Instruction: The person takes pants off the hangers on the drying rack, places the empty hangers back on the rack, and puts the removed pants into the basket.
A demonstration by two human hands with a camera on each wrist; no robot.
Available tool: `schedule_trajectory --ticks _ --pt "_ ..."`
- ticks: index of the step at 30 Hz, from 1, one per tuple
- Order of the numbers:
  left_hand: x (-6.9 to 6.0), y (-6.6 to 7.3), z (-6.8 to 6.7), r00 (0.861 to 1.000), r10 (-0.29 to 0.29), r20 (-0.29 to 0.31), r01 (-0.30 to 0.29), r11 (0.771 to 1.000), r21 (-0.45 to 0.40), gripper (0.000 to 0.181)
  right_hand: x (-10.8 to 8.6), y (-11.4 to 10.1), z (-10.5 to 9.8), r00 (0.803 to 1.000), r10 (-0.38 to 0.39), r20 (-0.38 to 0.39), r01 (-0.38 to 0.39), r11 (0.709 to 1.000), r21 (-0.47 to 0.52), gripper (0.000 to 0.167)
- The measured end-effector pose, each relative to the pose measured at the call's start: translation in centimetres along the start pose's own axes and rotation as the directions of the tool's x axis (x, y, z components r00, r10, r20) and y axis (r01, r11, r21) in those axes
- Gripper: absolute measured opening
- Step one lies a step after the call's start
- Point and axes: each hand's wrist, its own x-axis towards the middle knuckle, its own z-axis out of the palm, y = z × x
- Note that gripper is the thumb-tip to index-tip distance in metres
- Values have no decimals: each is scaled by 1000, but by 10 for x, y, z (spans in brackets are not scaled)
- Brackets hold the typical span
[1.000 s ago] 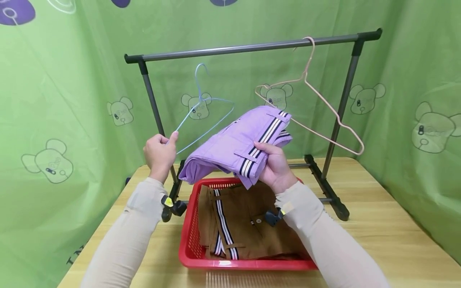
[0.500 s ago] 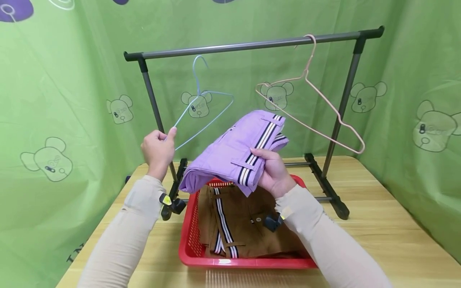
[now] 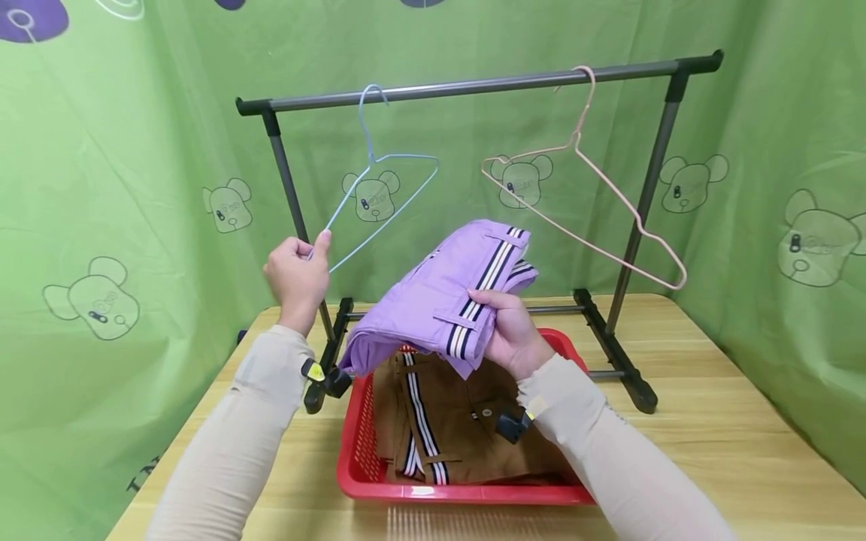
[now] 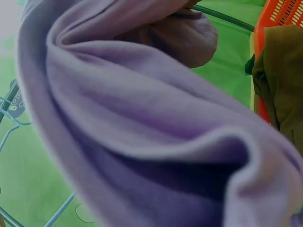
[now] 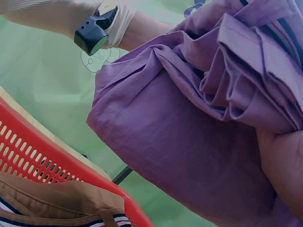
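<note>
In the head view my left hand (image 3: pixel 296 276) grips the lower left corner of a light blue wire hanger (image 3: pixel 370 157). The hanger's hook overlaps the rail of the garment rack (image 3: pixel 460 89); whether it sits on the rail I cannot tell. My right hand (image 3: pixel 512 330) holds folded purple trousers (image 3: pixel 419 304) by the striped waistband, thumb on top and other fingers hidden beneath. The trousers hang tilted above a red basket (image 3: pixel 433 494). Their purple cloth (image 4: pixel 142 104) fills most of the left wrist view, and its loose folds (image 5: pixel 180 137) show in the right wrist view.
Folded brown trousers (image 3: pixel 467 443) with a striped waistband lie in the basket. A pink hanger (image 3: pixel 576 137) hangs from the right part of the rail. The rack's dark feet (image 3: pixel 616 361) stand on the wooden table (image 3: pixel 731 421), with a green curtain (image 3: pixel 433 45) behind.
My left hand has raised the blue hanger, its hook rising from below the rail to overlap it. The purple trousers in my right hand have sunk a little toward the basket.
</note>
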Motion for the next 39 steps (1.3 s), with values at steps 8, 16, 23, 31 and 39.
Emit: schedule_trajectory --ticks 8,16,23,31,39 --pt "0 4 1 1000 10 -20 -10 999 -34 33 -2 3 1 999 13 -31 -14 998 -56 54" --pt "2 8 2 1000 8 -12 -9 998 -63 32 -5 7 1 998 16 -60 -21 996 -83 53" --pt "3 13 1 999 -38 11 39 996 -86 30 -10 8 0 996 35 -82 -45 991 -125 42" --pt "5 9 4 997 -71 25 73 993 -91 28 -18 7 -6 993 74 -96 -86 988 -125 41" --pt "4 7 7 995 -90 41 93 992 -85 27 -27 7 -9 986 99 -138 -116 986 -121 52"
